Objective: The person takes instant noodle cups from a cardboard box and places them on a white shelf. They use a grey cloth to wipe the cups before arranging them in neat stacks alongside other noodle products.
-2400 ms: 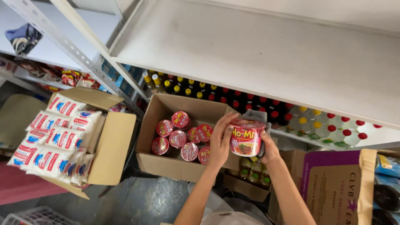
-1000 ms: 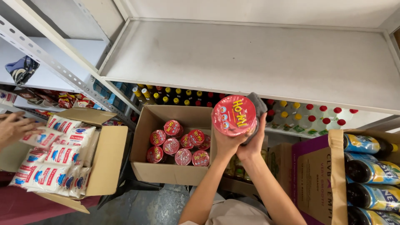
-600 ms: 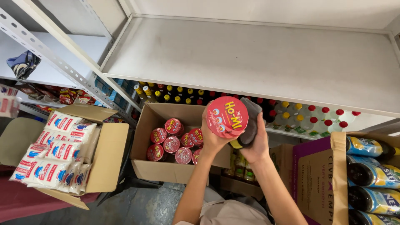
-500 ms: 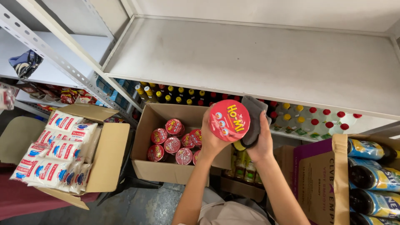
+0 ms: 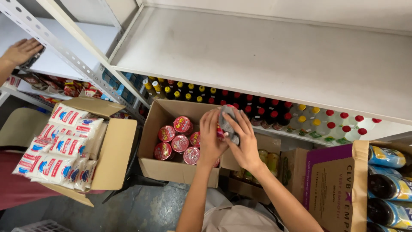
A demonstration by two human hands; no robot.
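Cardboard box: it is brown and open [image 5: 171, 168], and it sits on the floor under the big white shelf [image 5: 274, 56].
Red cups: round noodle cups with red lids [image 5: 179, 143] stand packed together inside the cardboard box.
Your left hand: your left hand [image 5: 211, 137] is over the right end of the cardboard box. Its fingers [image 5: 207, 122] are curled around one red cup [image 5: 219, 132] and press on its left side.
Your right hand: your right hand [image 5: 245, 141] is just right of the left one. It presses a grey cloth [image 5: 227, 121] on that same cup, with its fingers spread out over the cloth.
Held cup: it is between your two hands, just above the cardboard box. You can see only a thin bit of red, because the cloth and your fingers hide the rest.
Bottles: dark bottles with yellow caps and red caps [image 5: 240, 105] stand in a row behind the cardboard box.
Left box: another open box [image 5: 109, 152] sits left of the cardboard box. It is full of white packets [image 5: 60, 150].
Purple box: a purple and brown box [image 5: 339, 184] sits right of the cardboard box, next to some cans [image 5: 386, 189].
Another hand: some other person's hand [image 5: 20, 50] lies flat on a shelf far to the left of the cardboard box.
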